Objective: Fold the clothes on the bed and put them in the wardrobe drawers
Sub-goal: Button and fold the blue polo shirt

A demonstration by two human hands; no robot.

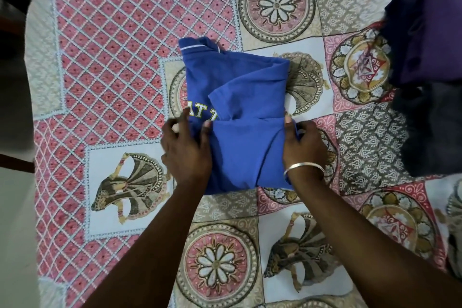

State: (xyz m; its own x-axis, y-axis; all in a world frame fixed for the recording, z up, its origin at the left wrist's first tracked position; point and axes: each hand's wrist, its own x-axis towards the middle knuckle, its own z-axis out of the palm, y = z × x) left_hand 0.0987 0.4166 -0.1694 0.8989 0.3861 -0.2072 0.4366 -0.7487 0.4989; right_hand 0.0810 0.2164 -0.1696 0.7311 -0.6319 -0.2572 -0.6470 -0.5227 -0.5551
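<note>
Right of the blue shirt (240,117): dark clothes pile (430,62) blurred, cut by the frame edge. Yellow lettering (200,110) partly hidden under its fold and the left hand (186,147).

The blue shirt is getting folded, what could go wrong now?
1. The blue shirt has a loose sleeve flap on top; it may slip out as the left hand and right hand turn the bottom fold up.
2. The dark clothes pile sits close on the bedspread, so the shirt might bump it.
</note>
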